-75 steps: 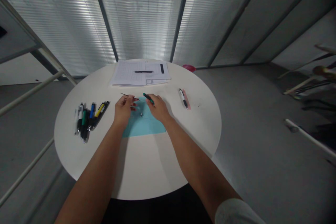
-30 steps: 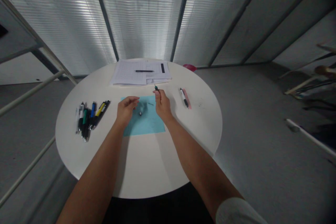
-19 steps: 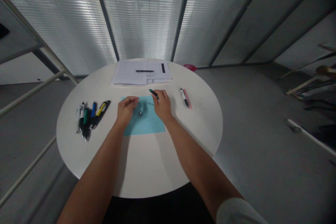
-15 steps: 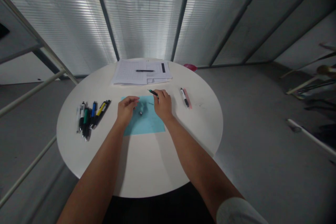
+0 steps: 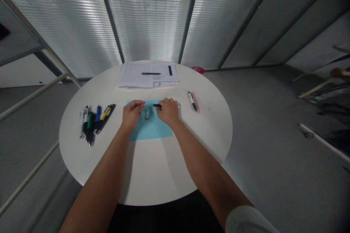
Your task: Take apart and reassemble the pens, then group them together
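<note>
My right hand (image 5: 168, 112) is closed around a dark pen (image 5: 156, 105), whose tip end points left over the blue sheet (image 5: 153, 133). A bit of the pen's other end shows past my knuckles on the right. My left hand (image 5: 131, 114) rests at the sheet's left edge, fingers curled with their tips close together. Whatever it may hold is too small to make out. Between my hands a small shiny metal piece (image 5: 147, 118) lies on the sheet.
Several pens (image 5: 89, 125), green, blue, yellow and black, lie at the left of the round white table (image 5: 153, 174). Papers (image 5: 133, 76) with a black pen (image 5: 151, 73) are at the back. A white-and-black pen (image 5: 192, 101) lies beside a pink strip (image 5: 196, 102) at right.
The pen in my right hand has turned from slanting up-left to nearly level and come down closer to the sheet. My left hand has stayed in place.
</note>
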`<state>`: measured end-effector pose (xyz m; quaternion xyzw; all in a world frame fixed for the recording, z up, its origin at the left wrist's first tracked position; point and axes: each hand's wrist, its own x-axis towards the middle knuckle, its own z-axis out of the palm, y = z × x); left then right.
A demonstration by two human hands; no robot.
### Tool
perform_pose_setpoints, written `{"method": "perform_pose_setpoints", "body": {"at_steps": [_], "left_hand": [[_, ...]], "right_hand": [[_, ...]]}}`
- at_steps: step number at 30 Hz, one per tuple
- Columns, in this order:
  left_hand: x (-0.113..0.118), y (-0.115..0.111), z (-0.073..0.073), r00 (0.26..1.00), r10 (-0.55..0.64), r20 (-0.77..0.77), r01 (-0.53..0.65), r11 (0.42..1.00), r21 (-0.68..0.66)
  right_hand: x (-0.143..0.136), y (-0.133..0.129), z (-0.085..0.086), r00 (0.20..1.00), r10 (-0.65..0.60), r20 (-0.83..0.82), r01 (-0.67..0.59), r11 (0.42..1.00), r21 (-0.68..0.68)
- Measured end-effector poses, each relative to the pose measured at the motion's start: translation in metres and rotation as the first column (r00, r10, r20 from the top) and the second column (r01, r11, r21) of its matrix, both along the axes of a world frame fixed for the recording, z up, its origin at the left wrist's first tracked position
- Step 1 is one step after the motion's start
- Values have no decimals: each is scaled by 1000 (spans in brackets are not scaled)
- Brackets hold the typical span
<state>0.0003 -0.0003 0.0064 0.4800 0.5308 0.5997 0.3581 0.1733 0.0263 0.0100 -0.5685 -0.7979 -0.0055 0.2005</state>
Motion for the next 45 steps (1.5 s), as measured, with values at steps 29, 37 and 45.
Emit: {"method": "perform_pose_setpoints", "body": {"at_steps": [29, 37, 45], "left_hand": [[7, 0, 6, 994, -103, -48, 102, 995, -11], [6, -2, 9, 952, -73, 296, 81, 997, -13], [5, 0, 7, 933, -75, 352, 96, 995, -41]], "right_hand": [[-5, 0, 3, 849, 327, -416, -315, 944, 100], [-5, -7, 6, 942, 127, -310, -106, 991, 82], [-6, -7, 6, 949, 147, -280, -130, 989, 76]]}}
